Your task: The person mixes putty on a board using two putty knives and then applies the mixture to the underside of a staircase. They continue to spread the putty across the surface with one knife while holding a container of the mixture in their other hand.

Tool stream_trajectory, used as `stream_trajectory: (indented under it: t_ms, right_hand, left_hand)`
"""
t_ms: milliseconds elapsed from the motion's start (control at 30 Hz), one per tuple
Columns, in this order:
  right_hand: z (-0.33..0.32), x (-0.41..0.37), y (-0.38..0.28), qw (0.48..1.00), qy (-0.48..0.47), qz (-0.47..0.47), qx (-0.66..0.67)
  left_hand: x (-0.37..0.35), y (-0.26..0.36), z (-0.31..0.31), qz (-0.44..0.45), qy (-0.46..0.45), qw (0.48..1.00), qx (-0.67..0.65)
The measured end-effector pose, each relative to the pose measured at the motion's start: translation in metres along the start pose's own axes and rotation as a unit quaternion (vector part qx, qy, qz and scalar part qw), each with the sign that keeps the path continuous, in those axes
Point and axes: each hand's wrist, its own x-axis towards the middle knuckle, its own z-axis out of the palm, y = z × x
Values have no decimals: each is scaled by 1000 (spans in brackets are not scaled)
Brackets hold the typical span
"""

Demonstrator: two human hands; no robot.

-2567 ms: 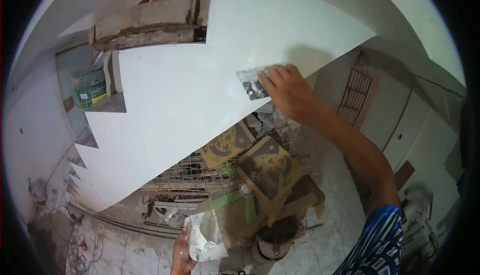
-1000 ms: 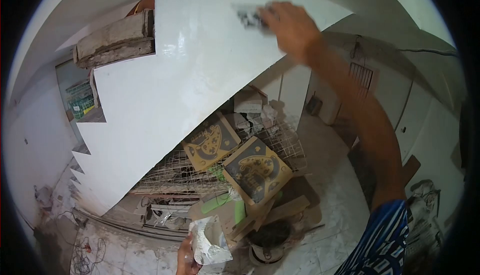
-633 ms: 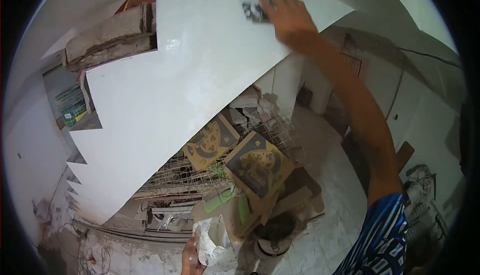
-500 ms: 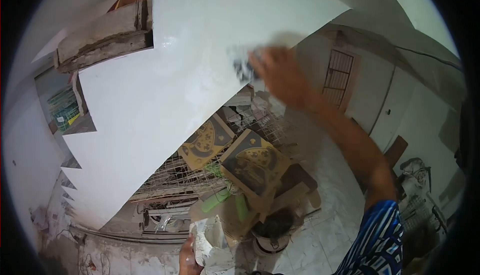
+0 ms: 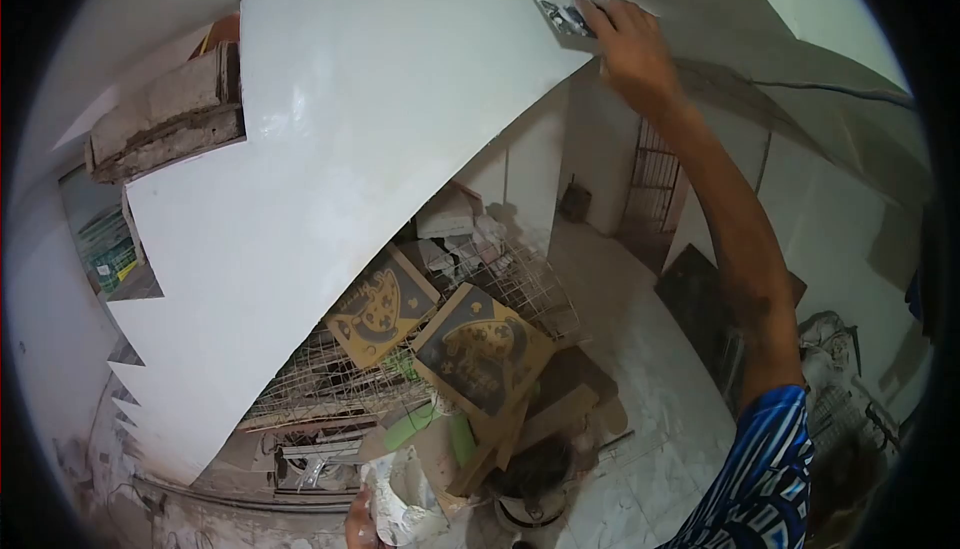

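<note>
Holding the scraper [image 5: 556, 15], the right hand [image 5: 632, 51] has moved higher.

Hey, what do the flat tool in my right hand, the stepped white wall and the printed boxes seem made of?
The flat tool: probably metal, its blade thin, grey and smeared.
The stepped white wall: likely plaster or putty outside, smooth with a glossy highlight; its core is hidden.
The printed boxes: apparently matte cardboard, with flat brown panels and dark printing.
</note>
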Motion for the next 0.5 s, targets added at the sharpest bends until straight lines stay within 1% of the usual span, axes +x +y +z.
stream_trajectory:
  t_ms: [100, 200, 300, 400, 500]
  right_hand:
    - [15, -1, 13, 998, -35, 34, -26]
    - [29, -1, 17, 997, -54, 45, -32]
    - [40, -3, 17, 998, 18, 9, -62]
    - [45, -8, 14, 997, 35, -10, -63]
    - [48, -32, 1, 994, 67, -39, -83]
  left_hand:
    - [6, -11, 23, 15, -11, 999, 36]
    - [5, -11, 53, 1, -61, 998, -34]
    - [15, -26, 56, 4, 24, 999, -37]
    - [23, -31, 62, 13, 3, 1000, -29]
    - [37, -43, 62, 6, 5, 999, -39]
